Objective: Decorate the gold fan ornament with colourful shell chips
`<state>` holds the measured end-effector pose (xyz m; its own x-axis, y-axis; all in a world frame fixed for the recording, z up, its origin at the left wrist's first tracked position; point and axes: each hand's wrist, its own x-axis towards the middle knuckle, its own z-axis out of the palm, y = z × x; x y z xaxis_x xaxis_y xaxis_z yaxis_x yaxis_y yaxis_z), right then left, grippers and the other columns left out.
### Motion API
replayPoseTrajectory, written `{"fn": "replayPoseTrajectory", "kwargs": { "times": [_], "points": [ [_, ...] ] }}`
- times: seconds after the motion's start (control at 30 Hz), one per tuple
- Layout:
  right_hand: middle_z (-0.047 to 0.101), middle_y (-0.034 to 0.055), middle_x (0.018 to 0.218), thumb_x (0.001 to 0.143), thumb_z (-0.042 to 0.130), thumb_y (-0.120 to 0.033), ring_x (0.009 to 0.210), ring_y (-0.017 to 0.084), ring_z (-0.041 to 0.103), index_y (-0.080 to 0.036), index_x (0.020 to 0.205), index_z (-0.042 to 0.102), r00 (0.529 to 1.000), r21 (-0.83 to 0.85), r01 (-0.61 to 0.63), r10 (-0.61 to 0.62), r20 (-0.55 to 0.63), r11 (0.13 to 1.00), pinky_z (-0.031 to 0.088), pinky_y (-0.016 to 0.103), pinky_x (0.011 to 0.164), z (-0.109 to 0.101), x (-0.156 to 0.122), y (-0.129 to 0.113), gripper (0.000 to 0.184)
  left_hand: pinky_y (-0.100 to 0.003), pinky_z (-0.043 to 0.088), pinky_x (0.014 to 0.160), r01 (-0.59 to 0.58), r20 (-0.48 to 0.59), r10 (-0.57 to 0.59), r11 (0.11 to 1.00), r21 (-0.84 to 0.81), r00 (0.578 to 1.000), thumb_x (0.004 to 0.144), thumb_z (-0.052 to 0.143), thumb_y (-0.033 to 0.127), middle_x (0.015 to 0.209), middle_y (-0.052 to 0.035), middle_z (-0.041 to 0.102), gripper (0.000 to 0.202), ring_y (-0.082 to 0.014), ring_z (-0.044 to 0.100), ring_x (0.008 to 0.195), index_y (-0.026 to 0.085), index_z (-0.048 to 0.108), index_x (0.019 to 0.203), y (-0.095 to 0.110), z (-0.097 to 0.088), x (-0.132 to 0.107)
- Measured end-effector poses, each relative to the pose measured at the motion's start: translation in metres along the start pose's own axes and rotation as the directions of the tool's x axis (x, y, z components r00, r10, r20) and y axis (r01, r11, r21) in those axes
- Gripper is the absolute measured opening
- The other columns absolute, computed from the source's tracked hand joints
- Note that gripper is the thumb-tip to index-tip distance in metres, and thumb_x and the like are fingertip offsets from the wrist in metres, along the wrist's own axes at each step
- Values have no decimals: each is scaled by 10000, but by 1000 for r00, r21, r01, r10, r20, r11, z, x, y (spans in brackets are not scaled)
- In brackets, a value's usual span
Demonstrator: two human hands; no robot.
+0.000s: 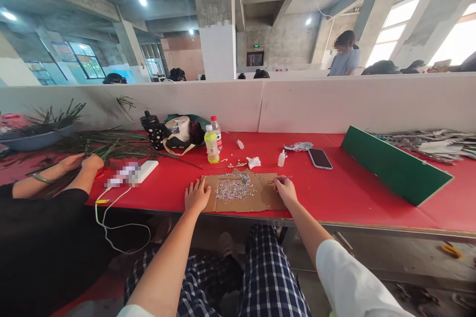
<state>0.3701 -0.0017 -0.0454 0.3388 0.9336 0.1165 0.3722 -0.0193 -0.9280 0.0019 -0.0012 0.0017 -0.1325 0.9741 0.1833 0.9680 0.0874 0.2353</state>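
Observation:
A piece of brown cardboard (267, 200) lies flat at the table's front edge. Small multicoloured bits (235, 186), like beads or sequins, are scattered over its left and middle part. My left hand (197, 195) rests with its fingers spread on the cardboard's left edge. Over the right end, my right hand (285, 190) is closed on thin dark tweezers (273, 181), whose tips point left toward the bits. Behind the cardboard are a crumpled white tissue (254, 162) and a small white dropper bottle (281, 158).
A phone (320, 159) and a leaning green board (394, 166) are on the right. Drink bottles (211, 144), a black tumbler (151, 131) and a bag stand at the back left. On the left, a co-worker's hands (91, 164) hold green strands near a white power strip (147, 172).

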Motion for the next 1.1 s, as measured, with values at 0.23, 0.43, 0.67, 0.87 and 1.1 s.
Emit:
{"fn": "replayPoseTrajectory", "kwargs": {
  "times": [0.23, 0.43, 0.67, 0.87, 1.1],
  "points": [
    [655, 79, 1180, 966, 622, -397, 991, 198, 667, -163, 1213, 614, 999, 17, 23, -22, -40, 1000, 591, 395, 844, 1, 1, 3, 341, -594, 347, 1183, 3, 0, -3, 1000, -5, 1000, 967, 579, 436, 1533, -115, 439, 503, -302, 430, 1409, 218, 506, 1414, 2, -3, -2],
    [662, 73, 1151, 968, 619, -400, 959, 188, 669, -160, 1196, 618, 999, 13, 27, -26, -43, 1000, 593, 379, 822, 1, 1, 4, 332, -603, 317, 1198, 10, 16, -10, 1000, -5, 1000, 969, 568, 452, 1557, -115, 411, 531, -309, 401, 1433, 227, 479, 1442, 2, -3, -2],
    [659, 74, 1159, 967, 620, -401, 969, 192, 668, -162, 1202, 616, 999, 13, 22, -22, -43, 1000, 593, 384, 829, 1, 0, 1, 335, -600, 328, 1192, 3, 7, -3, 1000, -17, 1000, 969, 573, 442, 1548, -114, 421, 519, -307, 411, 1424, 225, 488, 1432, 2, -3, -2],
    [653, 78, 1182, 965, 622, -398, 992, 199, 665, -163, 1215, 612, 1000, 53, 8, -7, -28, 999, 590, 395, 844, -1, -4, -6, 343, -594, 347, 1183, -1, -5, 1, 1000, -7, 1000, 968, 579, 429, 1530, -115, 444, 502, -301, 432, 1409, 217, 504, 1417, 2, -5, -3],
    [662, 72, 1146, 968, 619, -399, 956, 186, 668, -161, 1190, 620, 1000, 134, -30, 30, 1, 990, 593, 377, 820, -2, -8, -12, 326, -609, 353, 1177, -30, -10, 31, 999, 34, 999, 963, 597, 400, 1502, -121, 479, 491, -303, 456, 1396, 201, 515, 1404, 7, -13, 0]
  ]
}}
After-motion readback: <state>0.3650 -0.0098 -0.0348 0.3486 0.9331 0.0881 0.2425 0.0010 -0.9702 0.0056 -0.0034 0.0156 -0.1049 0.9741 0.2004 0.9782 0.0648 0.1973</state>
